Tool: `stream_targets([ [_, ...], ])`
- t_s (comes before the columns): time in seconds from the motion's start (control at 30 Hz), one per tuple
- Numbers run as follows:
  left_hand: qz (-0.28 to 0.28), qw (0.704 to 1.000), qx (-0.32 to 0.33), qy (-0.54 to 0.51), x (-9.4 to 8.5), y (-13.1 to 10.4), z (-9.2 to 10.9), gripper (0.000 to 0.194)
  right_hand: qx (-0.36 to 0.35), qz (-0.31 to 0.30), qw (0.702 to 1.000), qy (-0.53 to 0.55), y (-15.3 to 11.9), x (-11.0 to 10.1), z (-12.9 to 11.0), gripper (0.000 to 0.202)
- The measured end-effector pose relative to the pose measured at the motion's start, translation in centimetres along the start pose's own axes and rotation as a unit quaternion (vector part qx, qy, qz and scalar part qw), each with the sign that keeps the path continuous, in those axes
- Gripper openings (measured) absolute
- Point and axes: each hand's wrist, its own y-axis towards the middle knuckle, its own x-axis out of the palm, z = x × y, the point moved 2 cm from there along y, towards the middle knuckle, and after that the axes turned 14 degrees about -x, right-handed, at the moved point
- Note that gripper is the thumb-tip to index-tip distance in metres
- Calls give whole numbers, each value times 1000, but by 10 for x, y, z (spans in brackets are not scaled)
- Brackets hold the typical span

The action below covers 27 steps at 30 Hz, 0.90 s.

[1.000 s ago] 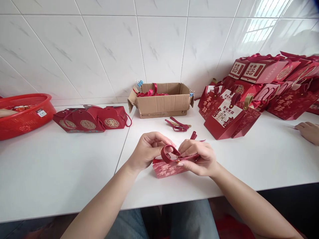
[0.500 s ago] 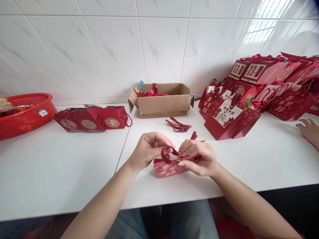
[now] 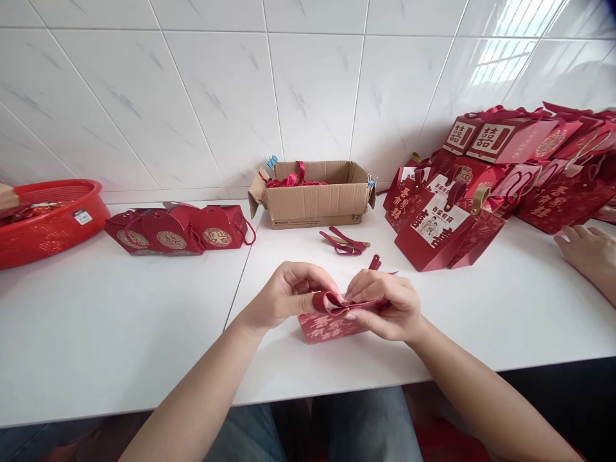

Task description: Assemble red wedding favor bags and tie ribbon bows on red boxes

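Note:
A red gift box (image 3: 331, 328) with pale lettering lies tilted on the white table, close to its front edge. My right hand (image 3: 385, 305) pinches the top edge of this box between thumb and fingers. A dark red strap (image 3: 323, 303) is bent into a loop at the box's top, and my left hand (image 3: 293, 292) grips it with thumb and fingers. One end of the strap is hidden between the two hands. Behind my hands, loose red straps (image 3: 347, 245) lie on the table, and another strap (image 3: 374, 262) shows just beyond my right hand.
A cardboard box (image 3: 315, 204) with red ribbon stands by the wall. Red boxes (image 3: 176, 232) stand left, beside a red basket (image 3: 58, 234) with a person's hand over it. Several red gift boxes (image 3: 436, 228) are piled right, near another person's hand (image 3: 590, 250).
My left hand has pressed the strap loop lower and flatter against the box top. At the right, the other person's hand has moved a little left.

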Motion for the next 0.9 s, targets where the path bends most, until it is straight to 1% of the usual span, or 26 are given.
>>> stream_targets([
  [0.1, -7, 1000, 17, 19, -2, -3, 4, 18, -30, 8, 999, -42, 1, -4, -1, 19],
  [0.17, -7, 998, 23, 52, -1, -3, 6, 18, -54, 11, 995, -82, 1, -7, -1, 21],
  [0.23, 14, 993, 28, 114, 2, -3, 6, 16, -75, -3, 990, -122, 1, -8, 0, 22],
  [0.3, 50, 985, 41, 162, 4, 0, 4, 11, -88, -25, 984, -150, 1, -7, 2, 20],
  [0.37, 65, 983, 53, 163, 6, 2, 0, 6, -90, -35, 982, -163, 0, -7, 4, 18],
  [0.47, 59, 987, 72, 131, 7, 6, -6, 3, -72, -15, 985, -156, -1, -8, 7, 15],
  [0.57, 77, 984, 88, 136, 4, 7, -8, 5, -17, -14, 988, -153, -3, -9, 10, 18],
  [0.63, 93, 978, 97, 159, 3, 8, -8, 9, 3, -32, 987, -156, -4, -9, 12, 21],
  [0.73, 111, 969, 106, 193, 0, 9, -9, 15, 8, -61, 987, -148, -6, -10, 14, 20],
  [0.9, 104, 962, 112, 224, -2, 11, -13, 24, 25, -105, 986, -130, -9, -8, 17, 21],
])
